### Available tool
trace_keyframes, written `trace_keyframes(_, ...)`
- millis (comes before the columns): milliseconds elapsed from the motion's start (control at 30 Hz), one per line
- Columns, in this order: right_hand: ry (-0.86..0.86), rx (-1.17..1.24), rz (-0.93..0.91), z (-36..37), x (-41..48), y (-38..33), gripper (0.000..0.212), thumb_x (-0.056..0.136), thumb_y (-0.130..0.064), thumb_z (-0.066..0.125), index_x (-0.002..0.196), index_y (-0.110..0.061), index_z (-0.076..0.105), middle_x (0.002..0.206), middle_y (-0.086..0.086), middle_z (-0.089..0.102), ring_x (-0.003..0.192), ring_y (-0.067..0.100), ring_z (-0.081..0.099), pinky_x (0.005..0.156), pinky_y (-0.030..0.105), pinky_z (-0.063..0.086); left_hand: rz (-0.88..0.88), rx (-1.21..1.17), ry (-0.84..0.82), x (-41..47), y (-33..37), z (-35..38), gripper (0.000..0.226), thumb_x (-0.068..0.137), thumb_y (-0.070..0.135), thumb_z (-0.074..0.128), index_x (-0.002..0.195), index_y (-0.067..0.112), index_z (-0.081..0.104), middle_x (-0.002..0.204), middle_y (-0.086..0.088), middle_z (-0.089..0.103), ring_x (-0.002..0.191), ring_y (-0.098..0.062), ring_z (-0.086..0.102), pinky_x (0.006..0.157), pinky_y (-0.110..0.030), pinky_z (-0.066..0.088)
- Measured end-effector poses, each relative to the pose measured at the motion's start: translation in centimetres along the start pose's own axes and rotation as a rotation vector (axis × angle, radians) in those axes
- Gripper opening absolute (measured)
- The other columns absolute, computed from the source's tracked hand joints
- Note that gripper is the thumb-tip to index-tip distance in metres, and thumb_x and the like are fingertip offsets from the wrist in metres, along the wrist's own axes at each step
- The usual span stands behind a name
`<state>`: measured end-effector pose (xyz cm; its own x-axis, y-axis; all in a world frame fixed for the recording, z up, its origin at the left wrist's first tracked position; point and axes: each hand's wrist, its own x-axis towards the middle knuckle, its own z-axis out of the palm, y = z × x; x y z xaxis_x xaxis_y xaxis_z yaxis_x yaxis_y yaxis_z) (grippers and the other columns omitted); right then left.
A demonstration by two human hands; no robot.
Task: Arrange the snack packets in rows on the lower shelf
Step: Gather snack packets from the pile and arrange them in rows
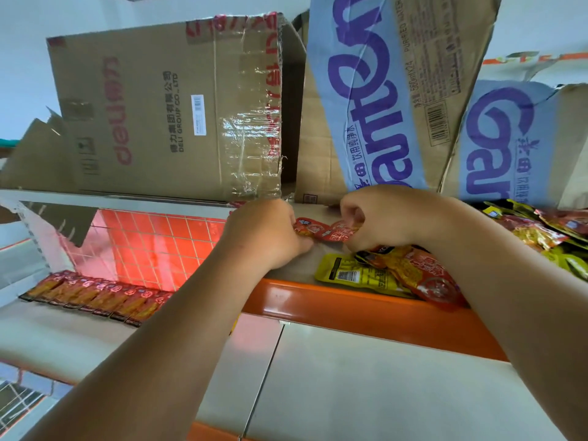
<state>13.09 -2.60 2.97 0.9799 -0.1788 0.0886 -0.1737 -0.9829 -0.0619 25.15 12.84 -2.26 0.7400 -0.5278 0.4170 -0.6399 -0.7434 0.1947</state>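
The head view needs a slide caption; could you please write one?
Left hand and right hand pinch red snack packets at the orange-edged shelf; a packet row lines the lower shelf.

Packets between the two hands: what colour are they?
The packets are red with pale markings; head view shows it best.

A big brown cardboard box (152, 116) is sitting at eleven o'clock. It is showing red letters, and shiny tape (251, 122) is running down its side. At one o'clock a blue box with purple letters (375, 90) is leaning over. Another blue box (509, 138) is standing at two o'clock. Orange tiles (152, 243) are glowing at nine o'clock. A white wall (25, 74) is showing at ten o'clock.
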Motion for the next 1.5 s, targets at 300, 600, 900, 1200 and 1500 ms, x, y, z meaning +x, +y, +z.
trace_keyframes(300, 0.286, 0.209, 0.081, -2.4, 0.1, -0.9, 0.032, 0.070, -0.044, 0.082, 0.092, -0.036, 0.060, 0.108, -0.011, 0.062, 0.100, 0.016, 0.059, 0.086, 0.037, 0.049, 0.111, -0.256, 0.183, -1.4, -3.5, -3.5, 0.036, 0.073, 0.051, 0.078, 0.105, 0.038, 0.071, 0.089, 0.016, 0.073, 0.082, -0.004, 0.066, 0.068, -0.022, 0.051)
trace_keyframes(600, 0.536, 0.465, 0.013, -0.9, 3.0, -14.0, 0.033, 0.072, -0.036, 0.083, 0.094, -0.028, 0.060, 0.095, -0.005, 0.067, 0.072, 0.018, 0.064, 0.057, 0.034, 0.053, 0.078, -0.357, 0.355, -5.2, -16.2, -8.1, 0.035, 0.076, 0.049, 0.079, 0.108, 0.037, 0.071, 0.089, 0.020, 0.073, 0.080, 0.003, 0.065, 0.068, -0.021, 0.050)
trace_keyframes(900, 0.589, 0.640, -0.052, 4.6, 9.7, -31.4, 0.026, 0.075, -0.026, 0.078, 0.094, -0.023, 0.061, 0.084, -0.005, 0.063, 0.068, 0.014, 0.060, 0.057, 0.026, 0.043, -0.118, -0.363, 0.437, -10.9, -34.1, -10.5, 0.037, 0.078, 0.049, 0.079, 0.112, 0.037, 0.072, 0.091, 0.022, 0.075, 0.077, 0.010, 0.065, 0.071, -0.018, 0.052)
trace_keyframes(1200, 0.426, 0.778, -0.114, 12.4, 14.6, -43.8, 0.023, 0.078, -0.016, 0.077, 0.090, -0.021, 0.058, 0.092, 0.002, 0.061, 0.063, 0.016, 0.060, 0.041, 0.015, 0.040, -0.257, -0.283, 0.427, -16.4, -47.8, -12.2, 0.052, 0.083, 0.051, 0.078, 0.130, 0.031, 0.066, 0.111, 0.012, 0.075, 0.089, -0.003, 0.067, 0.078, -0.020, 0.051)
trace_keyframes(1500, 0.273, 0.849, -0.153, 20.1, 20.7, -51.1, 0.032, 0.074, -0.030, 0.086, 0.085, -0.023, 0.057, 0.097, -0.001, 0.059, 0.083, 0.020, 0.061, 0.068, 0.038, 0.054, -0.357, -0.179, 0.430, -17.8, -57.0, -9.6, 0.042, 0.081, 0.049, 0.078, 0.118, 0.030, 0.070, 0.101, 0.015, 0.075, 0.092, -0.009, 0.069, 0.081, -0.037, 0.061)
